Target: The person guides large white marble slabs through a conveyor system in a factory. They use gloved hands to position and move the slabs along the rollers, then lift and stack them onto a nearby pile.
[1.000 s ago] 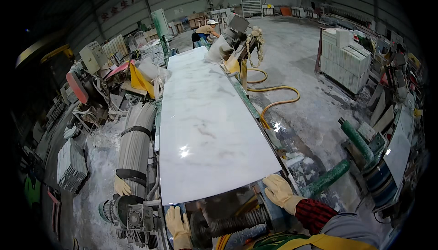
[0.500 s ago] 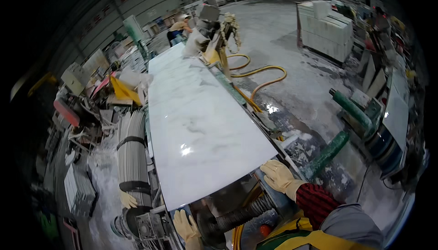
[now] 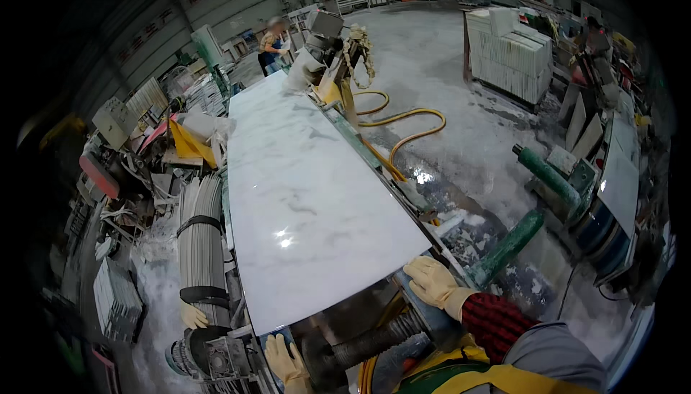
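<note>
Both gloved hands sit at the near end of a long white marble slab (image 3: 302, 200) with grey veining, which lies flat on a machine bed and stretches away from the person. The right hand (image 3: 432, 281), in a pale yellow work glove above a red plaid cuff, rests at the slab's near right corner with its fingers spread flat and apart, pressing on the metal frame just beside the stone edge rather than closed round anything. The left hand (image 3: 286, 359), in a matching glove, lies below the slab's near left corner, fingers extended and open, touching a machine housing (image 3: 216, 354); whether it grips any part cannot be told. Between the two hands runs a dark ribbed hose (image 3: 367, 340), passing under the slab's near edge. Left of the left hand, a grey ribbed roller (image 3: 201, 236) bound with black straps lies alongside the slab, and a spare yellow glove (image 3: 193, 316) rests at its near end. Beyond the right hand, a metal rail (image 3: 374, 156) follows the slab's right edge, and a yellow hose (image 3: 403, 124) loops over the wet concrete floor (image 3: 461, 70). To the right of that hand a green cylinder (image 3: 507, 246) slants across the floor. Far past the slab's distant end a person (image 3: 272, 43) stands, and stacked white slabs (image 3: 515, 56) stand well apart to the right.
</note>
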Demonstrator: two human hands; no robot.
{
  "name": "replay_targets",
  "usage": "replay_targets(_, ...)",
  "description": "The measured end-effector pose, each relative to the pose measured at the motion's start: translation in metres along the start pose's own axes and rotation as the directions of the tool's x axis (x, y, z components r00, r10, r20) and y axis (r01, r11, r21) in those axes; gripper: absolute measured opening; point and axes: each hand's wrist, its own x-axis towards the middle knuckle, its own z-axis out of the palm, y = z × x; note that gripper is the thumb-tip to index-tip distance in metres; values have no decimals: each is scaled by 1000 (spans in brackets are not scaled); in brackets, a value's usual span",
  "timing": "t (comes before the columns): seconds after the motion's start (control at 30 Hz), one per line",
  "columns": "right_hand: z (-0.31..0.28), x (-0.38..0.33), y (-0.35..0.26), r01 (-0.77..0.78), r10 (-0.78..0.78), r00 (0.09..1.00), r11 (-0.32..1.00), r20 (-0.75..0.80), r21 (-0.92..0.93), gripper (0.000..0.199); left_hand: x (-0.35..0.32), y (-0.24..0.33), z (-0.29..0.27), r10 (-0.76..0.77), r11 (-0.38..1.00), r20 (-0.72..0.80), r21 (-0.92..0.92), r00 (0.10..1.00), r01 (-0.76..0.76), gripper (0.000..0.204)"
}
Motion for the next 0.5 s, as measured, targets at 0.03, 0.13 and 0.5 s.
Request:
replay_targets(0.03,4,-5,1,19,-19,1000,1000,-22,-14,37,-1,1,4,-12,1000,11,-18,1000,12,48)
replay_targets(0.13,2,-8,10,7,-8,999,999,-33,-40,37,15,25,-15,-21,996,61,-82,998,26,50)
replay_targets(0.5,4,-12,4,-6,6,1000,1000,-3,-17,35,11,28,-23,-52,994,53,-93,997,57,49)
